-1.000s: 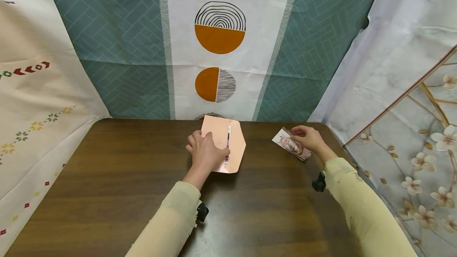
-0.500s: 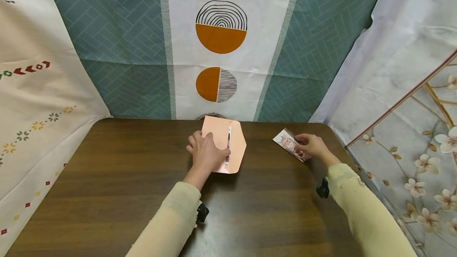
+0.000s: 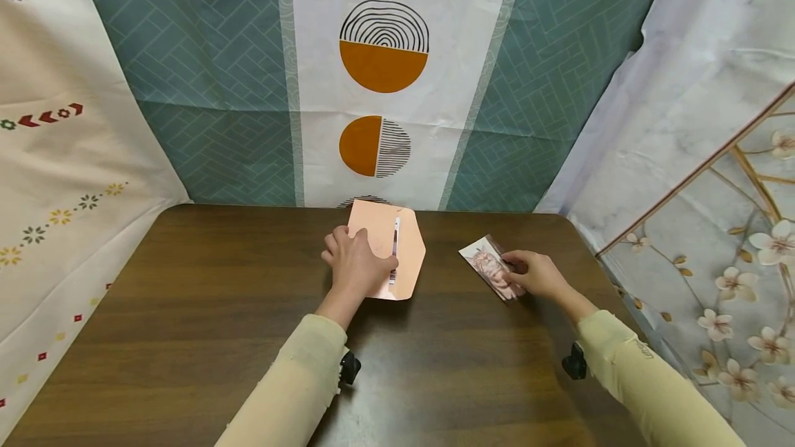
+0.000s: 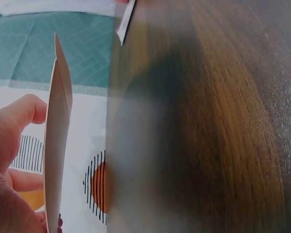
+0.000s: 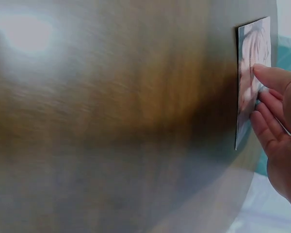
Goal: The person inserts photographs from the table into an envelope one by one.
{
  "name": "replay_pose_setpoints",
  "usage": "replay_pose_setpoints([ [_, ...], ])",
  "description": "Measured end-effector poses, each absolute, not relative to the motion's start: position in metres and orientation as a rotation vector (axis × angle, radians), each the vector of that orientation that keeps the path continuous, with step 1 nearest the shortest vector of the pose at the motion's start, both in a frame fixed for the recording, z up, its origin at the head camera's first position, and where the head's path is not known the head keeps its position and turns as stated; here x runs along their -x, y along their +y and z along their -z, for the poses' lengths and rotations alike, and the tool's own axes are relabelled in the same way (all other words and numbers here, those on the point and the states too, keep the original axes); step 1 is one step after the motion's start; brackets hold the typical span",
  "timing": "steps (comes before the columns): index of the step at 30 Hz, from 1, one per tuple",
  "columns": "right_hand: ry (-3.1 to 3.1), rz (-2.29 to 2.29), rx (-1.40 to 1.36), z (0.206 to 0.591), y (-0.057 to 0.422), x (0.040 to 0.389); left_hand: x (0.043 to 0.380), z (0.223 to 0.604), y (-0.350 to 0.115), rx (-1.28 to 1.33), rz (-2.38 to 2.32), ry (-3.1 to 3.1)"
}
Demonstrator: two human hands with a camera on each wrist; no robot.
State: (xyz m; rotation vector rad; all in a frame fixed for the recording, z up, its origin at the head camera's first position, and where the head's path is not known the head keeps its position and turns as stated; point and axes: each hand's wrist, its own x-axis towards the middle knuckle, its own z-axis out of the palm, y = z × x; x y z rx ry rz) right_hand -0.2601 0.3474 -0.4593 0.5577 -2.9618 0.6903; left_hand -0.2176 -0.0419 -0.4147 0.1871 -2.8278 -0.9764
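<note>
Near the back of the table, my left hand [image 3: 355, 259] grips a peach envelope [image 3: 412, 247], its pointed flap spread toward the right. A printed white strip [image 3: 395, 233] shows along the envelope's mouth. In the left wrist view the envelope [image 4: 57, 141] appears edge-on, with thumb and fingers on both its faces. Over to the right, my right hand [image 3: 535, 273] pinches a small picture card [image 3: 486, 264] by its right end. The right wrist view shows the thumb [image 5: 276, 77] lying on the card's printed face, with the other fingers at its edge and behind.
A dark brown wooden table [image 3: 186, 336] spreads beneath both hands. Behind its far edge hangs a green and white patterned curtain [image 3: 217, 88]. Pale printed cloths hang on the left [image 3: 68, 178] and right [image 3: 702, 226] sides.
The right hand has taken the picture card between thumb and fingers and shifted it left and closer to me, turning it slightly. My left hand and the envelope have stayed put.
</note>
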Motion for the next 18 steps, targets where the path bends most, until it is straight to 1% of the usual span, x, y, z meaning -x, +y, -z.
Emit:
replay_pose_setpoints([
  [11,-2.899,-0.658,-0.677,0.466,0.330,0.225,0.217,0.415,-0.043,-0.190,0.979,-2.838],
  [18,-2.872,-0.629,-0.735,0.463,0.325,0.213,0.217,0.415,-0.044,-0.192,0.982,-2.842],
])
